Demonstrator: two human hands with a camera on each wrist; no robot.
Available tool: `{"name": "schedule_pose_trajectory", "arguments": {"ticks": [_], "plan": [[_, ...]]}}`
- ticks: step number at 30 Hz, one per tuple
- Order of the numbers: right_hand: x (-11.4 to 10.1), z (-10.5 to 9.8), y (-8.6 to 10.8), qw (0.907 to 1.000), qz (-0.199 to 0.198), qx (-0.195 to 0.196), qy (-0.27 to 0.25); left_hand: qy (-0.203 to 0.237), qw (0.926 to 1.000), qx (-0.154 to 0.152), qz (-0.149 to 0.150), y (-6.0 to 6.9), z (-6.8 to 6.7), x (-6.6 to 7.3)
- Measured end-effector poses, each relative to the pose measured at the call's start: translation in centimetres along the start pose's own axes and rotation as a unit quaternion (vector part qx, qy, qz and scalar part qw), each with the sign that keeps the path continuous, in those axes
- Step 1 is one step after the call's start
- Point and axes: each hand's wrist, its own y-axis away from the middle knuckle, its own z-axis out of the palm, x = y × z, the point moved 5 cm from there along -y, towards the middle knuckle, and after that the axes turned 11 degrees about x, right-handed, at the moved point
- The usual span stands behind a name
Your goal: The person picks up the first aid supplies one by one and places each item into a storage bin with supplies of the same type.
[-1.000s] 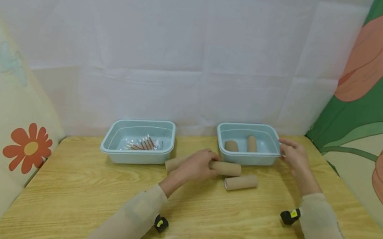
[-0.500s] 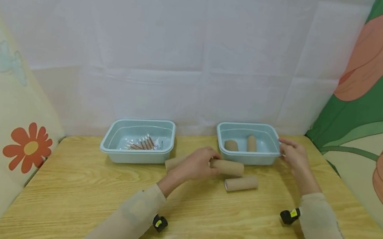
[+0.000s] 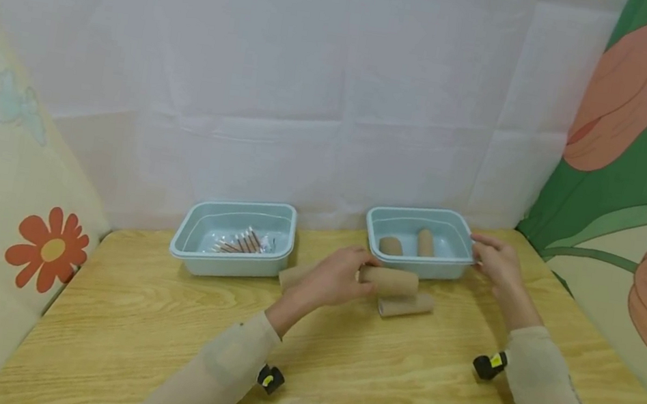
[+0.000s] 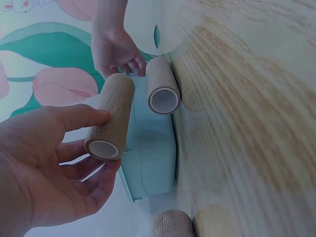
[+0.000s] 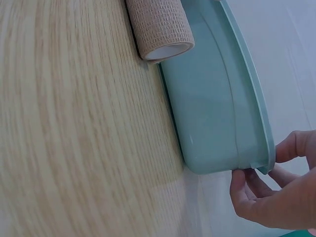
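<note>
My left hand [image 3: 337, 280] pinches a roll of tan elastic bandage [image 3: 393, 283] between thumb and fingertips. The left wrist view shows this held bandage roll [image 4: 116, 111], with its white core, raised off the table. Another bandage roll [image 3: 408, 305] lies on the wood behind and below it. A third roll [image 3: 292, 275] is partly hidden by my left wrist. At the right, my right hand [image 3: 495, 261] grips the rim corner of a light blue plastic bin [image 3: 419, 269]. Inside that bin are two bandage rolls, one standing [image 3: 390, 246] and one lying [image 3: 426, 243].
A second light blue bin [image 3: 240, 265] stands left on the wooden table [image 3: 170, 318]. It contains clear-wrapped swabs [image 3: 240, 243] with brown sticks. A white sheet [image 3: 265, 83] hangs behind the bins, and painted walls flank the table.
The bandage roll in my left hand has risen slightly and shifted right, now overlapping the lying roll in the head view. My right hand stays on the bin rim.
</note>
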Motion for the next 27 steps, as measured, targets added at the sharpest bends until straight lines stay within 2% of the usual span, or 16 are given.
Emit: {"name": "schedule_pose_trajectory", "arguments": {"ticks": [8,14,22,27], "plan": [[-0.1,-0.1,0.0,1.0000,-0.004,0.004,0.005,-0.001,1.0000,0.000,0.000,-0.3,-0.2,0.3],[0.0,0.2,0.0,1.0000,-0.001,-0.001,-0.002,0.001,0.9998,0.018,-0.010,-0.6,-1.2,0.3],[0.4,0.1,-0.2,0.9999,0.006,0.002,-0.014,-0.023,0.9987,0.037,0.028,-2.3,-1.9,0.7],[0.1,0.0,-0.3,0.9999,-0.004,0.004,-0.010,-0.037,0.9976,0.047,0.035,-3.5,-2.2,1.0]]}}
